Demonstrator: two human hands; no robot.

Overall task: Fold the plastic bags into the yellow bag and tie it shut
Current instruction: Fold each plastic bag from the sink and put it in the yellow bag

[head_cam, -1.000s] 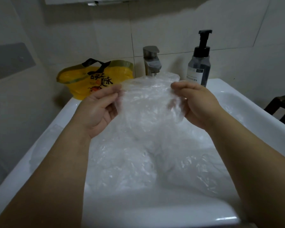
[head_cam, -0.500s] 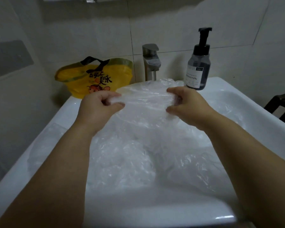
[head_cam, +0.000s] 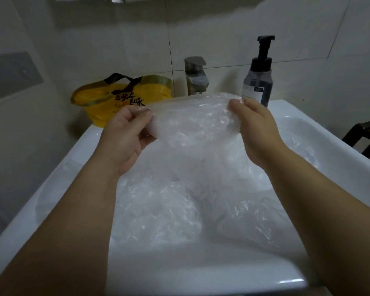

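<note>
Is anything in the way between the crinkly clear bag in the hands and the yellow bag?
Nothing visible is. The clear bag, pinched by the left hand and right hand, hangs over the sink. The yellow bag sits just beyond the left hand, with the tap off to its right.

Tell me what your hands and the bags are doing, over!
Left grip and right grip pinch one clear bag above the sink. Yellow bag behind, untouched. More clear bags piled in the sink, none blocking.

Before me, clear plastic bags (head_cam: 158,214) lie in the white sink (head_cam: 51,180); yellow plastic bag (head_cam: 94,103) far left, dark pump bottle (head_cam: 257,86) far right
</note>
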